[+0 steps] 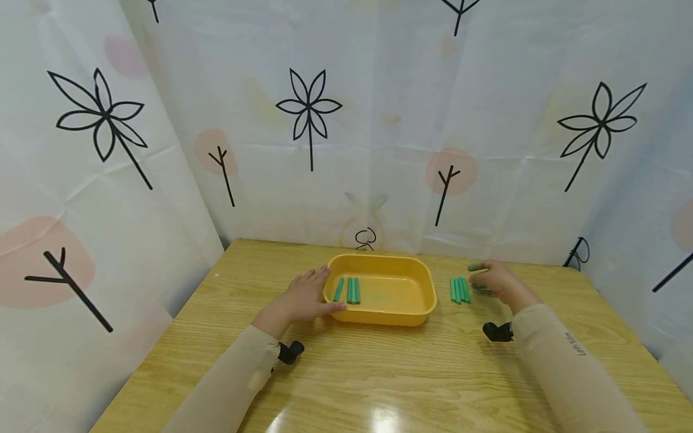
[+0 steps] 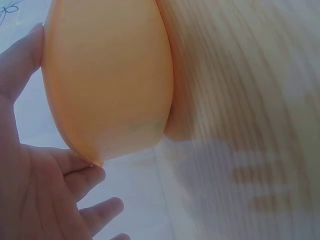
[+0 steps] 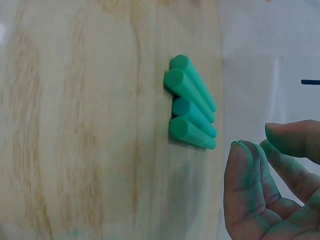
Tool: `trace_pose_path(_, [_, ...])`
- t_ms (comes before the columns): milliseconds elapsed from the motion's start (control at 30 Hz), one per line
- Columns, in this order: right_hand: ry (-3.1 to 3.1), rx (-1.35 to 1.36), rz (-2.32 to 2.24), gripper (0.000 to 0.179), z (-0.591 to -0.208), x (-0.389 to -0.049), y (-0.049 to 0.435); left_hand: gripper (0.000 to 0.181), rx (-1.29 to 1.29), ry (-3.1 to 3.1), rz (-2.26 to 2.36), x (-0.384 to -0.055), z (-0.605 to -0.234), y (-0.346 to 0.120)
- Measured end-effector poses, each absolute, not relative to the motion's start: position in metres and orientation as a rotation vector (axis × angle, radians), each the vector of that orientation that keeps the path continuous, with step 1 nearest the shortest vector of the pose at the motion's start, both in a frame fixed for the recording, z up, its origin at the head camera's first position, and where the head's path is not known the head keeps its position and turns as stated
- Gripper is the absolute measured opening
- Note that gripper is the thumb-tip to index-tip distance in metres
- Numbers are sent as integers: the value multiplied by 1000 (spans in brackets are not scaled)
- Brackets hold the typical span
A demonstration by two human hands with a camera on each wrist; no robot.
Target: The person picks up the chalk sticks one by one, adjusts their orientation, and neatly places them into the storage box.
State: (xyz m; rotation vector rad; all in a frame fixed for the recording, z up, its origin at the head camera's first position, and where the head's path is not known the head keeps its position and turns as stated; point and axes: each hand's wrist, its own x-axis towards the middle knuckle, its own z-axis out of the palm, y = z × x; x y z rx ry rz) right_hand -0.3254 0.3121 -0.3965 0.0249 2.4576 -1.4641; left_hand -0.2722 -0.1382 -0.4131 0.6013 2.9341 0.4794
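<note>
A yellow plastic basin [image 1: 390, 316] stands on the table with several green chalk sticks [image 1: 354, 291] along its left end; one leans apart from the others. My left hand [image 1: 304, 299] touches the basin's left rim, thumb toward the front and fingers toward the back, as the left wrist view also shows. Right of the basin, several more green chalk sticks [image 3: 192, 107] lie side by side on the table. Just beyond them hovers my right hand [image 1: 498, 282], nothing between its bent fingers and thumb. Green dust coats its fingertips [image 3: 241, 170].
The wooden table [image 1: 346, 373] reaches back to a white patterned curtain [image 1: 379, 120], which also hangs at both sides. Black camera mounts [image 1: 291, 352] sit on both wrists.
</note>
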Motion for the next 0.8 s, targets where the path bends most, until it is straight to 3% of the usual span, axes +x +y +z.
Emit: trace_pose_path(800, [2443, 91, -1410, 59, -418, -333, 310, 105, 608, 2944, 456, -270, -409, -137])
